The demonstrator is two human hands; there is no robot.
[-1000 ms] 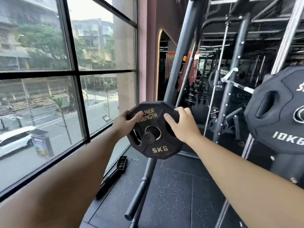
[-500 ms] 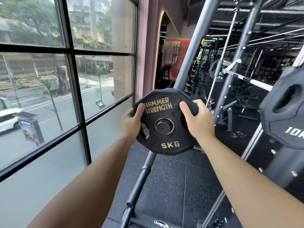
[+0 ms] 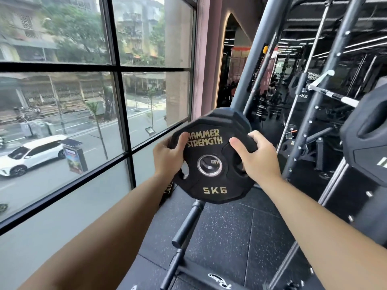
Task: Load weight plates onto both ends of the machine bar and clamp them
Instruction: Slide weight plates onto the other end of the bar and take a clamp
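- 5 kg plate [image 3: 211, 170], black, gold "Hammer Strength" lettering, is held upright in front of the chest with its face to the camera. It sits between the window and the rack and is not on any bar.
- The left hand [image 3: 167, 158] grips the left rim. Its thumb lies across the face beside the lettering; the fingers are curled behind, out of sight.
- The right hand [image 3: 256, 159] grips the upper right rim, thumb pressed on the face and fingers hooked over the edge.
- Change: over the last second the plate has come nearer and now looks larger. The dark stub that filled its centre hole is gone, so the plate is judged to be drawn free of its storage peg.
- A second dark rim [image 3: 230, 119] shows just behind the plate; whether it is another stored plate cannot be told.
- Task reading: pick-up done; carrying, sliding on and clamping remain. No clamp is in view.
- Around: slanted grey upright [image 3: 257, 65] behind, a larger black plate [image 3: 364, 141] at right, a chrome bar [image 3: 333, 97] beyond it, and a low peg [image 3: 188, 222] over the rubber floor [image 3: 240, 237].
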